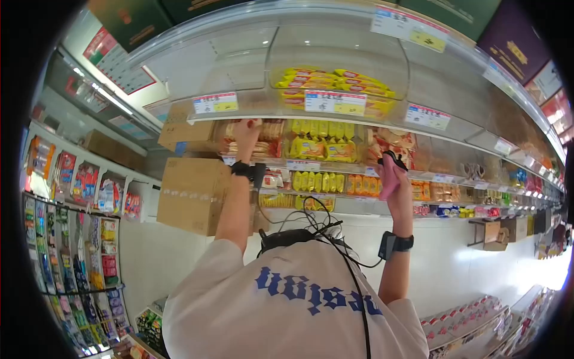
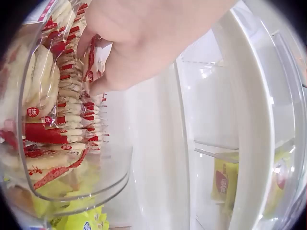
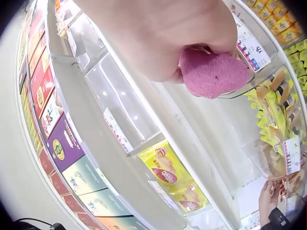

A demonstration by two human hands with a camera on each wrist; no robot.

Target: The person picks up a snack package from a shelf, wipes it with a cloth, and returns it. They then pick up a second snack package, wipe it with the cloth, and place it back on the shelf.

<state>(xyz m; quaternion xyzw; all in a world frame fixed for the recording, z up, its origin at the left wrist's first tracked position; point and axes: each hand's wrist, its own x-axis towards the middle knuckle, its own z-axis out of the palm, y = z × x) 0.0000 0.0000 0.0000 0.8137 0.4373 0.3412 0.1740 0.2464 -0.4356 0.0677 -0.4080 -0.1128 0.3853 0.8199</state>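
Note:
In the left wrist view my left hand [image 2: 139, 38] reaches into a clear shelf bin [image 2: 127, 165] and pinches a small packet in a red-and-white wrapper [image 2: 91, 72] between thumb and fingers. Several similar packets [image 2: 69, 120] stand in a tight row beside it. From the head view, the left hand [image 1: 245, 134] is over this bin, under the upper shelf edge. My right hand [image 1: 402, 200] is raised at the right and grips a folded pink cloth [image 1: 390, 176]. Its fingers curl round the cloth [image 3: 213, 74] in the right wrist view, in front of the shelves.
Yellow packets [image 1: 323, 149] fill the bin just right of the left hand, with more yellow packets [image 1: 335, 84] on the shelf above. Cardboard boxes [image 1: 194, 194] are stacked at the left. Price labels [image 1: 335, 102] line the shelf edges. A cable [image 1: 359, 299] runs down the person's back.

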